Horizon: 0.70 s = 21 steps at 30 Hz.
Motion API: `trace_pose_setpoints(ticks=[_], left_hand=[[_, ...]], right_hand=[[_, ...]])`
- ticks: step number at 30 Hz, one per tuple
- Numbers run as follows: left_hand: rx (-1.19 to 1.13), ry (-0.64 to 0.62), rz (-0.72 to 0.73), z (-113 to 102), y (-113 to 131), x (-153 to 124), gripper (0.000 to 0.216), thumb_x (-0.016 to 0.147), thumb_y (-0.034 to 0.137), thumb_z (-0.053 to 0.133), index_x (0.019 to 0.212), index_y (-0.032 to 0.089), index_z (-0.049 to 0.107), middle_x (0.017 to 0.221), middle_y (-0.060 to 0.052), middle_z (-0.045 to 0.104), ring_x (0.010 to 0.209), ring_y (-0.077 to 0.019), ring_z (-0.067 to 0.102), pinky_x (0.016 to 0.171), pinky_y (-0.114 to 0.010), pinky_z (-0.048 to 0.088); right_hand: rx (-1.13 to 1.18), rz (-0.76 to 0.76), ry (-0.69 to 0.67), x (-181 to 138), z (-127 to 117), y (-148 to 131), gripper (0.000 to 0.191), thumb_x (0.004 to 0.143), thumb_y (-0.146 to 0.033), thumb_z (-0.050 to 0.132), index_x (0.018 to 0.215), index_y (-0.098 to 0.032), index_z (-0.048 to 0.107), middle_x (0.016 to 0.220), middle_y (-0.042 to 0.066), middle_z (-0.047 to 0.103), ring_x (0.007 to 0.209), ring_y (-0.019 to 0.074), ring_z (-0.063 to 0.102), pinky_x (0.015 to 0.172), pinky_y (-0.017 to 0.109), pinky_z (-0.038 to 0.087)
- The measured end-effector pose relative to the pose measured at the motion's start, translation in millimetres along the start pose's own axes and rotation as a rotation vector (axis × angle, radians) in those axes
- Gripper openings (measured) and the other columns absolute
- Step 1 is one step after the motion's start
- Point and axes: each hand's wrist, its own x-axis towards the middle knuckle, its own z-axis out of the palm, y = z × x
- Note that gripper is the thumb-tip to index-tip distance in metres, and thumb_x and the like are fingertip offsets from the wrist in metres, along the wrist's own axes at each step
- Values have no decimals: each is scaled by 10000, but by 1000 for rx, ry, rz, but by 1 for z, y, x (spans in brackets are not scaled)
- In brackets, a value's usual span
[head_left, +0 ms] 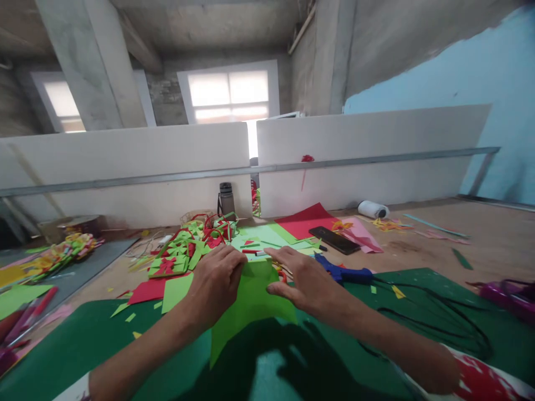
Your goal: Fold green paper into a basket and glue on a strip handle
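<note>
Both my hands rest on a light green paper sheet [251,309] lying on the dark green mat [96,340]. My left hand [217,281] presses the sheet's upper left edge with its fingers curled down onto the paper. My right hand [301,278] lies on the upper right part, fingers stretched out and thumb pinching the edge. Just beyond my fingertips lie more light green sheets [263,236] and a red-and-white pen [254,252].
A heap of red and green paper cuttings [188,248] sits left of centre. A blue glue gun [343,273] with a black cord, a black phone [334,239], red paper [307,220], a tape roll [373,209] and a bottle [226,199] stand behind. White partition boards [363,161] back the table.
</note>
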Motion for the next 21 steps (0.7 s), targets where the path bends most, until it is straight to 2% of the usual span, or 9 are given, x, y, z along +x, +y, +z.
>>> trace_pose_setpoints(ticks=[5,9,14,17,21], left_hand=[[-142,-30,-61,4,0,-1,165,861,129,427,751,171,543,733,-30,603,693,-152,559,634,-247,418],[-211,-133,-138,10,0,-3,181,894,150,364,803,181,518,687,-2,585,601,-129,543,587,-228,401],[-173,-250,-175,20,-4,-6,219,905,165,323,772,186,497,631,7,574,563,-130,544,543,-216,403],[-162,-277,-132,26,-9,-9,228,897,156,336,863,179,560,712,-18,648,618,-141,602,575,-224,448],[-177,-231,-4,34,-15,-12,301,889,151,363,1025,198,628,900,-58,718,776,-171,673,687,-264,511]], right_hand=[[-90,29,47,-1,11,5,480,781,-116,565,1257,-145,514,1139,115,633,996,240,584,857,376,442],[-104,67,-4,-2,15,9,536,744,-82,565,1267,-183,511,1014,68,695,867,219,617,760,333,458],[-229,-26,36,-4,22,16,547,732,-55,527,1272,-134,506,999,103,703,862,224,627,761,353,448],[-272,-90,102,-4,27,23,509,762,-57,479,1267,-109,506,998,116,705,827,217,637,759,367,443],[-313,-149,220,-4,31,30,385,819,-70,427,1170,-106,582,950,123,715,836,221,649,819,409,397]])
